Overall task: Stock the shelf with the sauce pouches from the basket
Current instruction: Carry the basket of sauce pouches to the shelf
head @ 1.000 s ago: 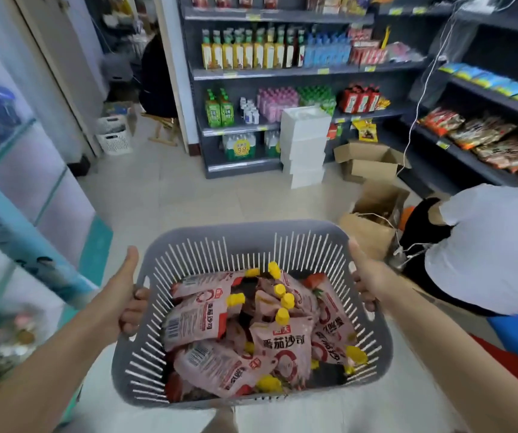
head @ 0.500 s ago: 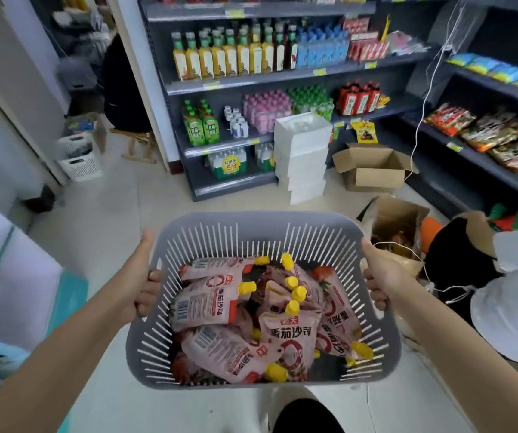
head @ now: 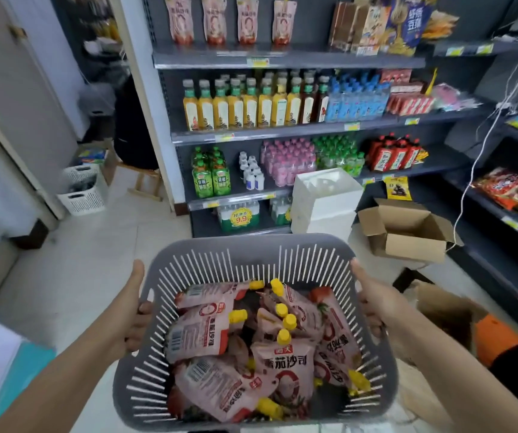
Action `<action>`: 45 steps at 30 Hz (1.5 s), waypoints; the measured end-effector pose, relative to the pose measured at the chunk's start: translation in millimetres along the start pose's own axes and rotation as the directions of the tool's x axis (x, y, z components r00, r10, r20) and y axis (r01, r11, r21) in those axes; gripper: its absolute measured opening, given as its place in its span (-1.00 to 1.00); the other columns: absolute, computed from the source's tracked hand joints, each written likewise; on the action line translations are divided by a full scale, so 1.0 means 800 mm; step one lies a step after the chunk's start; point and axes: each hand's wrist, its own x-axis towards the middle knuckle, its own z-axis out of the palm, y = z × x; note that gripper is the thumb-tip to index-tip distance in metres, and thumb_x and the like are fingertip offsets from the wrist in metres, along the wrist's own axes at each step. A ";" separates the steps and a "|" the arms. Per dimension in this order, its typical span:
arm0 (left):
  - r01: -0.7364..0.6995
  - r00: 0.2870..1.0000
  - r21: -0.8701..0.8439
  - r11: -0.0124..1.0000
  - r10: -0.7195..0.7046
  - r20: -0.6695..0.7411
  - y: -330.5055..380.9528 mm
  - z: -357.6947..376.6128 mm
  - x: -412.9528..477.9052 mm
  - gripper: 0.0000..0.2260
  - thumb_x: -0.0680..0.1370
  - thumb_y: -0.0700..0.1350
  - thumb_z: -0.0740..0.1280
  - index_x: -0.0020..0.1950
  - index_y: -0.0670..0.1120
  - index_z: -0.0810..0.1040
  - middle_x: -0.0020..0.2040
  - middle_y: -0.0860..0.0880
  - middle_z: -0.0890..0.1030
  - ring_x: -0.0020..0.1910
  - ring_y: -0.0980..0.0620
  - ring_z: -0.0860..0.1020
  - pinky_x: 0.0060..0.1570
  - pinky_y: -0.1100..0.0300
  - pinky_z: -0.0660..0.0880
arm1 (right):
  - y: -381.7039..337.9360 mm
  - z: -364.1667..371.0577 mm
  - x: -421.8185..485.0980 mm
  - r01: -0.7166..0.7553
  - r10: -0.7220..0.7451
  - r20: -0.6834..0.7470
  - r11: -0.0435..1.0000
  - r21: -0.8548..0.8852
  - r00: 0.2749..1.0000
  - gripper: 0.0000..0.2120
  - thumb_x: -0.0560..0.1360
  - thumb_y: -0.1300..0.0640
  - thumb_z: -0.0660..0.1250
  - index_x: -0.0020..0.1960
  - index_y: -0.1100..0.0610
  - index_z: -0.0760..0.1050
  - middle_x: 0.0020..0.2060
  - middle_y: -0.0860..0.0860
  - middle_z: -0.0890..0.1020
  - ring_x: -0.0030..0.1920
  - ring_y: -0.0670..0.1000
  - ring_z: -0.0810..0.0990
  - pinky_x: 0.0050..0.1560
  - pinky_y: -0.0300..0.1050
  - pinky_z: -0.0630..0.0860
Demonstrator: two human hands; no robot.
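A grey slotted plastic basket [head: 251, 248] fills the lower middle of the view, carried in front of me. It holds several pink sauce pouches [head: 201, 332] with yellow caps, lying in a loose pile. My left hand [head: 132, 310] grips the basket's left rim, thumb up along the outside. My right hand [head: 373, 298] grips the right rim the same way. On the top shelf [head: 282, 59] ahead, several matching pink pouches [head: 214, 20] stand upright in a row.
Lower shelves hold juice bottles [head: 245, 107], blue packs, pink and green bottles. White foam boxes [head: 326, 201] and an open cardboard box [head: 407, 229] stand on the floor before the shelving. A white basket [head: 82, 192] sits at the left. Snack shelves run along the right.
The view has risen and drawn closer to the shelving, bringing the top shelf's pouches into sight. Both hands keep the same hold on the basket. The person at the right has left the view.
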 end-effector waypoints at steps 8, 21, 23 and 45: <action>-0.059 0.998 -0.004 0.998 0.059 0.018 0.172 0.022 0.172 -0.38 0.33 0.54 0.01 -0.44 -0.04 0.16 -0.55 0.04 0.10 -0.65 0.12 0.01 -0.62 0.40 -0.02 | -0.160 0.003 0.167 0.073 -0.072 -0.048 0.997 0.020 0.996 -0.37 0.41 -0.43 0.10 -0.24 0.18 0.41 -0.48 0.08 0.34 -0.55 -0.01 0.27 -0.50 -0.20 0.15; -0.109 0.993 0.097 0.989 0.103 0.059 0.418 0.107 0.389 -0.37 0.26 0.58 -0.02 -0.41 -0.02 0.13 -0.57 0.04 0.11 -0.66 0.11 0.02 -0.62 0.38 -0.02 | -0.334 -0.033 0.395 -0.010 0.017 -0.085 0.997 0.082 0.996 -0.41 0.44 -0.41 0.11 -0.41 0.10 0.22 -0.61 -0.02 0.22 -0.63 -0.04 0.17 -0.52 -0.23 0.09; -0.091 0.994 0.104 0.990 0.083 0.070 0.443 0.134 0.416 -0.37 0.25 0.57 -0.01 -0.41 -0.03 0.14 -0.56 0.04 0.11 -0.66 0.11 0.02 -0.63 0.39 -0.01 | -0.348 -0.048 0.434 -0.038 0.047 -0.092 0.995 0.089 0.995 -0.40 0.43 -0.41 0.12 -0.41 0.10 0.22 -0.61 -0.01 0.23 -0.63 -0.04 0.18 -0.52 -0.21 0.10; 0.061 0.973 0.185 0.981 -0.099 0.208 0.603 0.451 0.652 -0.32 0.34 0.53 -0.06 -0.36 -0.10 0.34 -0.54 0.03 0.10 -0.57 0.08 0.04 -0.44 0.18 -0.01 | -0.398 -0.247 0.781 -0.164 0.179 -0.175 0.982 0.093 0.968 -0.36 0.43 -0.42 0.07 -0.51 0.11 0.23 -0.69 0.00 0.28 -0.65 -0.01 0.22 -0.52 -0.22 0.13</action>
